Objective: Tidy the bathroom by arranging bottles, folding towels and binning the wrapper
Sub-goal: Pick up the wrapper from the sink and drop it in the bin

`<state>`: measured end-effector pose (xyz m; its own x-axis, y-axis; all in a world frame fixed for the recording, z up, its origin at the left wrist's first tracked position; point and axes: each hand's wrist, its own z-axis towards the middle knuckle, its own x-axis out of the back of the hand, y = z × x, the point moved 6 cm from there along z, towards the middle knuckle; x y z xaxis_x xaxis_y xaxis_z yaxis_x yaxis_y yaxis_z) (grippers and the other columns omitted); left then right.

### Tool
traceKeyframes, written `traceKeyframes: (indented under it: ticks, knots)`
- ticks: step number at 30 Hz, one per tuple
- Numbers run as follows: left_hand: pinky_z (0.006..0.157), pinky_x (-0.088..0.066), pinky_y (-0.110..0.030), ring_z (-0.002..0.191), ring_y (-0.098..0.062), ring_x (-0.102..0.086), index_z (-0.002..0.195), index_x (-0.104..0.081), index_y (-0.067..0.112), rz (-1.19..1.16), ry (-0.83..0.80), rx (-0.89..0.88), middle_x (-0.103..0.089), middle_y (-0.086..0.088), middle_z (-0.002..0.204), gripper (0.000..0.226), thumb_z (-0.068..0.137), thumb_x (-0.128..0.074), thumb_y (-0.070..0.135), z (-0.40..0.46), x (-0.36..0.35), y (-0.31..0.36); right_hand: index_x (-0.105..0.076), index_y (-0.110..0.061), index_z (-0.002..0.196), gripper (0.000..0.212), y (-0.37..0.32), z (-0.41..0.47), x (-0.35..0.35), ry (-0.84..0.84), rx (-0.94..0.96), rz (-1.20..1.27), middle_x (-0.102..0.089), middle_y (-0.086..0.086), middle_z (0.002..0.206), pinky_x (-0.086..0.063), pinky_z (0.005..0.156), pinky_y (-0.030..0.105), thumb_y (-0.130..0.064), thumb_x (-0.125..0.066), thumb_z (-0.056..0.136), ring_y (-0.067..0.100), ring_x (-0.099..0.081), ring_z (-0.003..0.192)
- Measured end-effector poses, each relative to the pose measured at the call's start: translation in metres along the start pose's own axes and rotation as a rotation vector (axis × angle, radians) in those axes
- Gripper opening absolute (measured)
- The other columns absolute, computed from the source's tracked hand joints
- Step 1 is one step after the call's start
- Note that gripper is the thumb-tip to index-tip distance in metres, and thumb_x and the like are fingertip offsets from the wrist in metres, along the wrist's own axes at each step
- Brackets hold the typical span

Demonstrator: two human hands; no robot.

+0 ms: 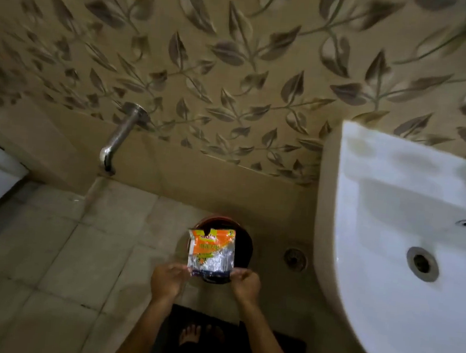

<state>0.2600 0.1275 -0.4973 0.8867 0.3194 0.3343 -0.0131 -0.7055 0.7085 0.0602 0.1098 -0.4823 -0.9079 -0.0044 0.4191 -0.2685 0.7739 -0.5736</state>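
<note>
The wrapper [210,251], an orange and silver packet, is hanging flat directly above the open mouth of the dark round bin [244,243] on the floor, not yet released. The left hand [167,279] is pinching its near left corner and the right hand [245,286] is pinching its near right corner, both with fingers curled. Judging by this, the binning step is nearing completion; no bottles or towels are showing beside the white basin [384,232], so their status cannot be told.

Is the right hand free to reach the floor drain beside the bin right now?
Probably not yet: the right hand and left hand both pinch the wrapper over the bin. Nothing blocks the floor drain.
</note>
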Motion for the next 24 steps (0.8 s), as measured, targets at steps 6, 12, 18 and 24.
traceKeyframes:
  ticks: [6, 12, 18, 24]
  knots:
    - [0.069, -0.044, -0.033, 0.082, -0.033, -0.060, 0.087, -0.066, -0.017, -0.021, -0.088, 0.144, -0.067, -0.031, 0.085, 0.013, 0.074, -0.068, -0.014, 0.083, -0.065, -0.104, -0.065, 0.002, 0.112, 0.032, 0.085, 0.105, -0.048, -0.021, -0.172, -0.228, -0.064, 0.018, 0.119, -0.046, 0.081, 0.028, -0.021, -0.047, 0.099, 0.032, -0.059, 0.112]
    - [0.066, -0.051, -0.024, 0.079, -0.027, -0.062, 0.086, -0.070, -0.009, 0.076, -0.175, 0.052, -0.068, -0.016, 0.083, 0.013, 0.073, -0.070, -0.010, 0.157, -0.124, -0.158, -0.070, -0.017, 0.114, 0.028, 0.132, 0.201, -0.070, 0.041, -0.163, -0.432, -0.061, 0.014, 0.127, -0.049, 0.095, 0.033, -0.027, -0.053, 0.094, 0.031, -0.058, 0.115]
    - [0.076, -0.053, -0.036, 0.086, -0.034, -0.067, 0.090, -0.069, -0.005, 0.129, -0.168, 0.020, -0.070, -0.022, 0.095, 0.012, 0.079, -0.069, 0.000, 0.213, -0.160, -0.179, -0.069, -0.023, 0.112, 0.023, 0.148, 0.267, -0.094, 0.144, -0.163, -0.459, -0.045, 0.015, 0.138, -0.042, 0.102, 0.038, -0.028, -0.056, 0.094, 0.035, -0.047, 0.121]
    - [0.084, -0.049, -0.033, 0.100, -0.027, -0.064, 0.107, -0.068, 0.005, 0.382, -0.173, -0.040, -0.069, -0.015, 0.110, 0.020, 0.089, -0.060, 0.009, 0.236, -0.177, -0.193, -0.070, -0.024, 0.094, 0.009, 0.155, 0.295, -0.106, 0.200, -0.139, -0.426, -0.033, 0.013, 0.131, -0.040, 0.095, 0.038, -0.025, -0.061, 0.093, 0.037, -0.039, 0.116]
